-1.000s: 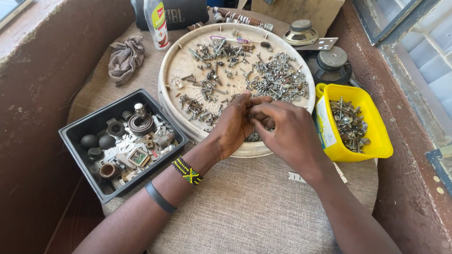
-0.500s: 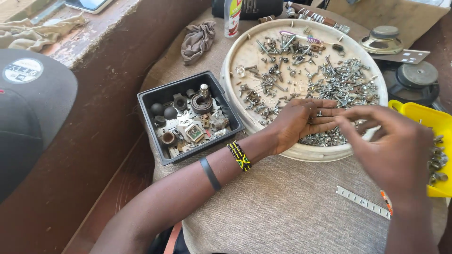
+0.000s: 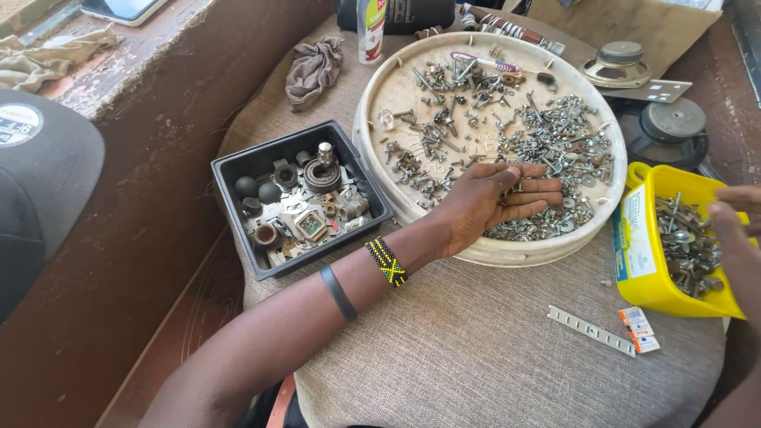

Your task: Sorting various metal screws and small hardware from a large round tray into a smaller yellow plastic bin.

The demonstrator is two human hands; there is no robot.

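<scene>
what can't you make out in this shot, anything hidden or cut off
Head view only:
- Right hand: cut off by the right edge over the yellow tub; whether it holds anything cannot be told.
- Left hand: lies palm down on the screws in the round tray; what is under it is hidden.
- Black tray: its small parts are too small to identify.
- Speaker: partly cut off behind the tray rim.

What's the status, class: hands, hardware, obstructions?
Left hand flat, fingers spread on screw pile in round tray. Right hand over yellow tub. Nothing between them.
</scene>
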